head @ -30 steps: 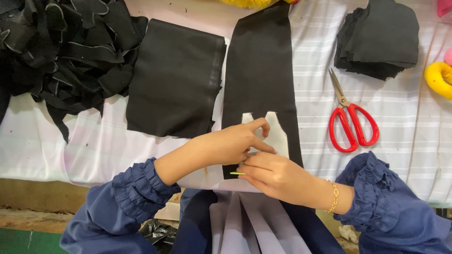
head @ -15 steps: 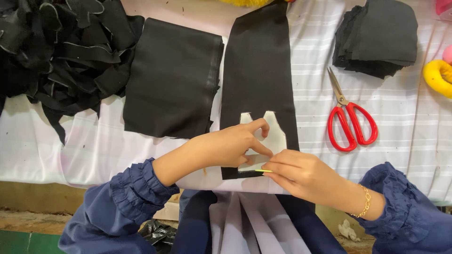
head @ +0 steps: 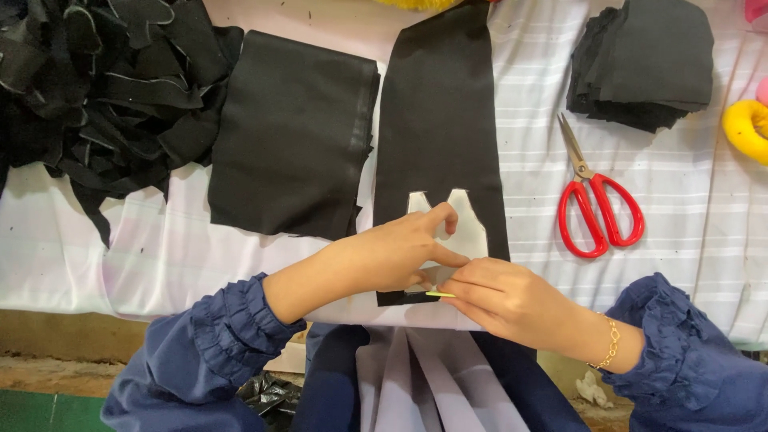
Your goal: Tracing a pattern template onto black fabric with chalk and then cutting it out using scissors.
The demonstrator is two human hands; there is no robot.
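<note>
We press our left hand (head: pixel 400 252), fingers spread flat, on a pale pattern piece (head: pixel 464 228) lying on the long black fabric strip (head: pixel 438 120) mid-table. Our right hand (head: pixel 500 300) pinches a thin yellow-green marker (head: pixel 438 294) at the pattern's lower edge. Red scissors (head: pixel 596 204) lie to the right, closed.

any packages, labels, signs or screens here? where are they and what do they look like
None in view: no package, label, sign or screen.
Nearest to one is a pale card template, two-peaked, on the long black fabric strip, pinned flat by the left hand.
The right hand holds a thin yellow-green marker at the template's lower edge.
Red-handled scissors lie to the right.
</note>
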